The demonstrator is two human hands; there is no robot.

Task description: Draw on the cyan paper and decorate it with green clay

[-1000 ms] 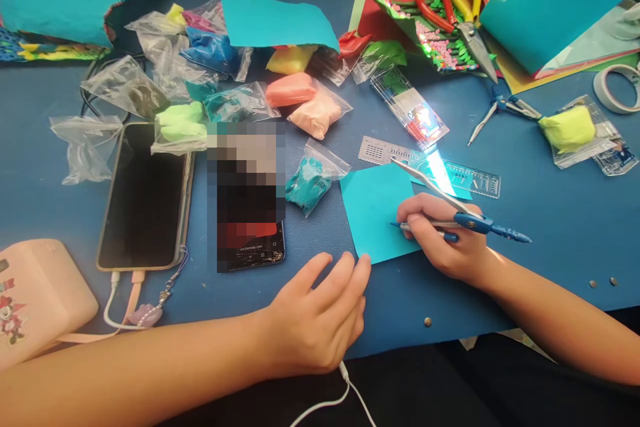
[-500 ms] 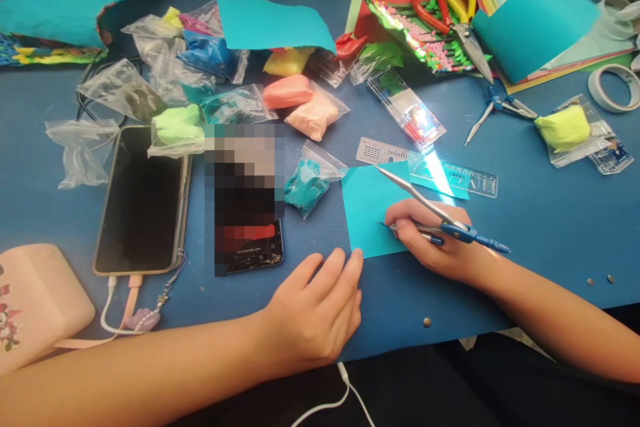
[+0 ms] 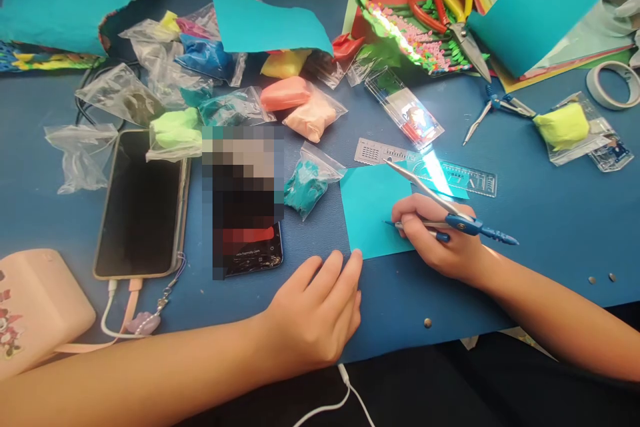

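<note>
Right fingers [image 3: 407, 217] pinching compass [image 3: 463, 223], 1 phone [image 3: 255, 257] partly pixelated, power bank [image 3: 47, 303] cut off

Beside the near left corner of the square turquoise paper sheet [image 3: 373, 203], the bare left hand [image 3: 317, 310] was held back upward, its fingers slightly parted and loosely bent. Its bare forearm [image 3: 175, 367] was extended from the lower left. Over the sheet's right side, the bare right hand's [image 3: 445, 243] thumb and fingers were pinched together, its forearm [image 3: 555, 317] slanted in from the lower right.
</note>
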